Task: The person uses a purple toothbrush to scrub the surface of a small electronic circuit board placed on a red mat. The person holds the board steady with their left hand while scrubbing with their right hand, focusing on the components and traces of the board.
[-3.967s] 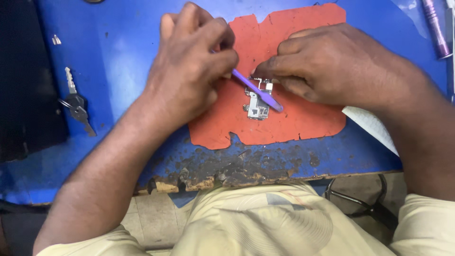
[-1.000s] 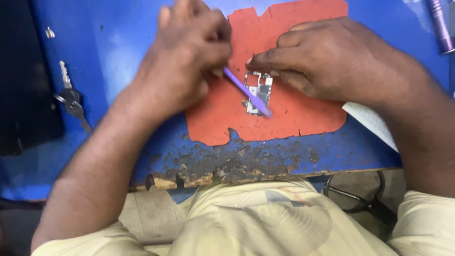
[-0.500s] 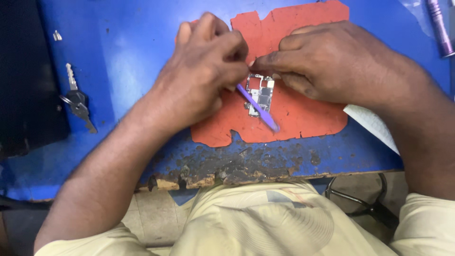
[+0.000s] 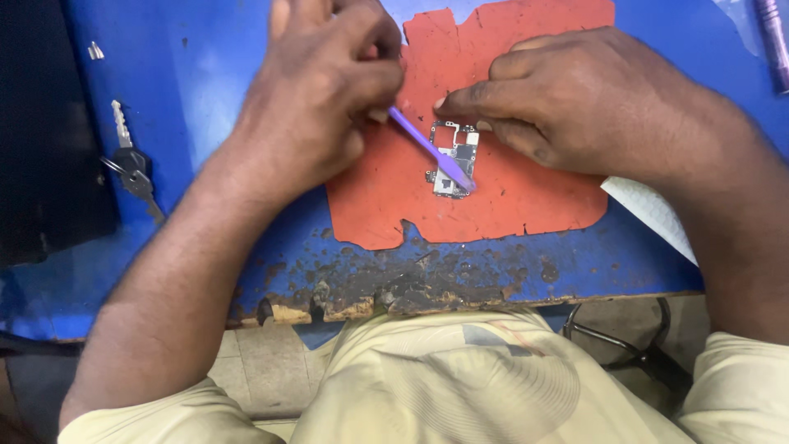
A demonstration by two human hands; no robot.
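Head view. At centre frame a small circuit board lies on an orange mat spread over the blue worktop. The left hand, fingers pinched together on a purple brush, lays its tip slantwise across the board. The right hand presses its fingertips, held close together, on the board's upper edge. A bunch of keys lies at the left of the frame, well apart.
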